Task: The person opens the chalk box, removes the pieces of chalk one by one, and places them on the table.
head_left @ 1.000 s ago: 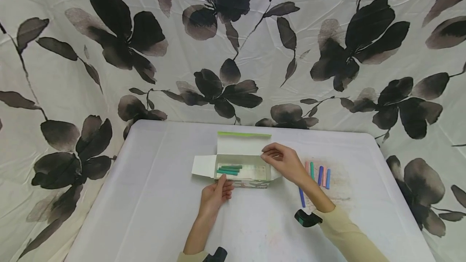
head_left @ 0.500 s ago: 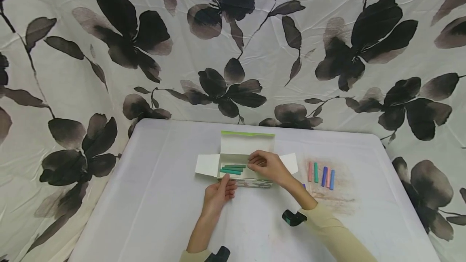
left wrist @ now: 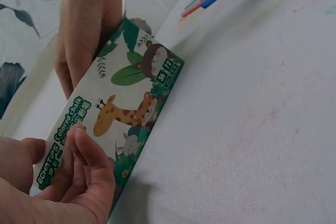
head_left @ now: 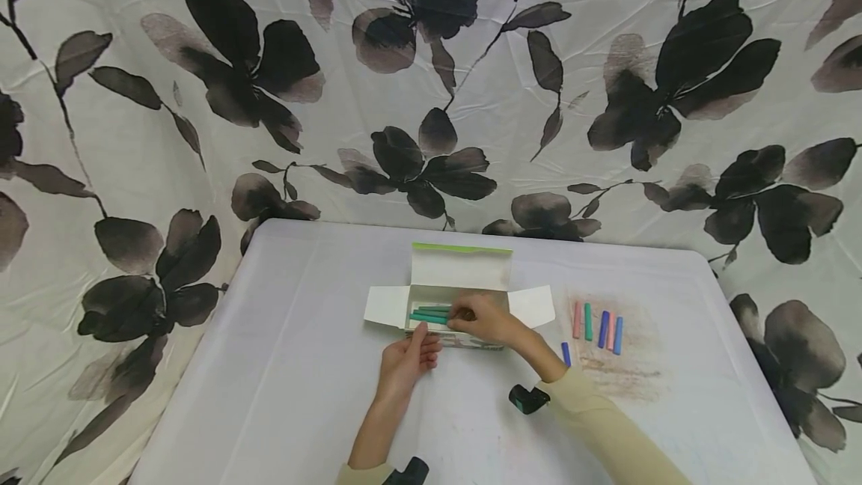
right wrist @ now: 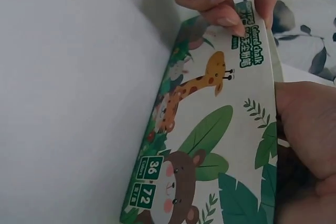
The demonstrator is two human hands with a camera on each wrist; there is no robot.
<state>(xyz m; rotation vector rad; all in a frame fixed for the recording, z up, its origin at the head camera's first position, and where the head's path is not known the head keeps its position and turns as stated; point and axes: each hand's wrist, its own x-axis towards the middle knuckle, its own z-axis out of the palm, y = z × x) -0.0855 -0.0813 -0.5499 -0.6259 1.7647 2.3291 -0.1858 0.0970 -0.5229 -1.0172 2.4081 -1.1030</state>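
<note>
Head view: the open box [head_left: 431, 293] is set on the counter [head_left: 289, 335], long axis 9–3 o'clock, lid raised at 12. Some green chalk sticks [head_left: 427, 318] are bunched in its 9 o'clock half, long axes also 9–3. The right hand [head_left: 481, 319] is dipped in, forearm from 4–5 o'clock. Key relation: sticks at 9 o'clock from its fingertips, ends towards them; touching or just beside can't be told. Fingers are bent; whether anything is pinched can't be seen. The box's near wall is pinched by the left hand [head_left: 402, 361] towards the 7 o'clock corner, thumb just at 6 o'clock of the sticks. Loose chalk sticks [head_left: 603, 329] are laid in a row at 3 o'clock from the box, with one blue stick [head_left: 566, 354] at 8 o'clock of the row. Long axes roughly 12–6, so crosswise to the box; right hand nearer.

Left wrist view: box face tilted along 1–7. Left hand is curled on the 7 o'clock end, right hand at 11, loose sticks at 1. Interior hidden.

Right wrist view: left hand at 12, fingers on the face, thumb over the rim. Right hand at 3–4, fingertips hidden behind the box edge; pinch can't be confirmed.
</note>
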